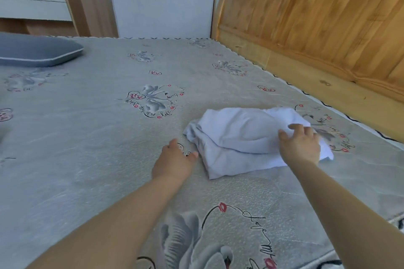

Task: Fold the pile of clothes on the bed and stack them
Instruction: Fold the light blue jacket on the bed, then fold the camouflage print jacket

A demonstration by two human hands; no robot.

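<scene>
A pale blue folded garment (244,142) lies in loose layers on the grey patterned bed (87,137), toward its right side near the wooden bed frame (306,35). The right hand (300,146) rests on the garment's right end, fingers (295,128) spread and pressing flat on the cloth — not pinching it — while the left hand (175,161) lies open on the mattress just beside the garment's left edge, holding nothing, thumb close to the fabric. Far off at the left edge — a grey pillow (37,52).
</scene>
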